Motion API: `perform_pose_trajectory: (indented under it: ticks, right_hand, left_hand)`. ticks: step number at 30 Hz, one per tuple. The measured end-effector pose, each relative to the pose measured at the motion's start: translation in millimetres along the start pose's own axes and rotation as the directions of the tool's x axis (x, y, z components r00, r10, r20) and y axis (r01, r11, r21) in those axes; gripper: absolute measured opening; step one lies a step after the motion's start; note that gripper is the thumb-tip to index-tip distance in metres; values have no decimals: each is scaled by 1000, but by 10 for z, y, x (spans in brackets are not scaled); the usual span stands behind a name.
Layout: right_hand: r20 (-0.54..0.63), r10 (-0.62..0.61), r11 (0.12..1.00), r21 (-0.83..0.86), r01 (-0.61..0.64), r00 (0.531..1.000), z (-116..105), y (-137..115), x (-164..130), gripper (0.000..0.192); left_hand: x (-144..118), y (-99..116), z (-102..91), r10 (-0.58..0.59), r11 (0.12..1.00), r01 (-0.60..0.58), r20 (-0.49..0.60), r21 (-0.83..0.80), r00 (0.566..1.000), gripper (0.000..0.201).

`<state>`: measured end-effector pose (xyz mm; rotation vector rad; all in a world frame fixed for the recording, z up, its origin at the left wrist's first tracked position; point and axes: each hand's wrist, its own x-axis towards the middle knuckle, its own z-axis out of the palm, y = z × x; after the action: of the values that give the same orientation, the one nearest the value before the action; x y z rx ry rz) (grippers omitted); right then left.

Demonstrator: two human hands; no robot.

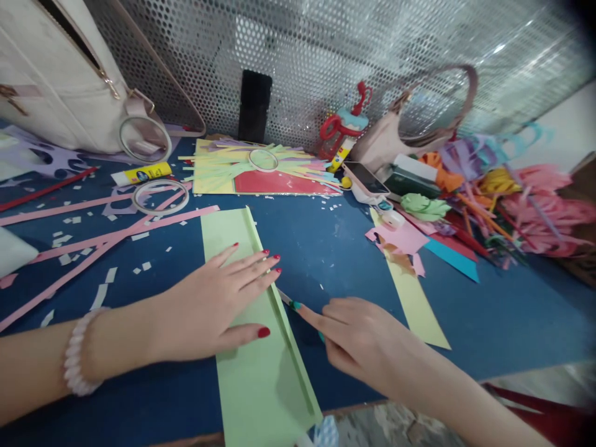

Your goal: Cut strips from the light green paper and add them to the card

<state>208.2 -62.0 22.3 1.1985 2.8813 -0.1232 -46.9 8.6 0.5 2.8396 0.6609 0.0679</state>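
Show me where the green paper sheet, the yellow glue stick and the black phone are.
green paper sheet (pixel 261 385), head view, flat lower part.
yellow glue stick (pixel 142 174), head view, middle of tube.
black phone (pixel 254 105), head view, centre of back.

Our left hand (pixel 218 307) lies flat, fingers spread toward two o'clock; our right hand (pixel 358 338) points its forefinger toward ten o'clock.

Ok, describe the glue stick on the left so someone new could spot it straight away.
Start at the big cream handbag in the far left corner. Just below its round ring lies the glue stick, flat on the blue table. It is the only yellow tube with a white cap there.
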Motion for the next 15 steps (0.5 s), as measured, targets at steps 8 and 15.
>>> perform_pose_trajectory:
  ticks: [8,15]
  right_hand:
    - [14,3,999,-40,-3,1000,-19,-21,-13,45]
    - [7,13,999,-31,-12,1000,8,4,22,45]
  left_hand:
    - [-2,-113,-110,16,1000,-14,133,-13,991,65]
    - [-9,-114,-110,24,999,-21,123,-29,992,66]
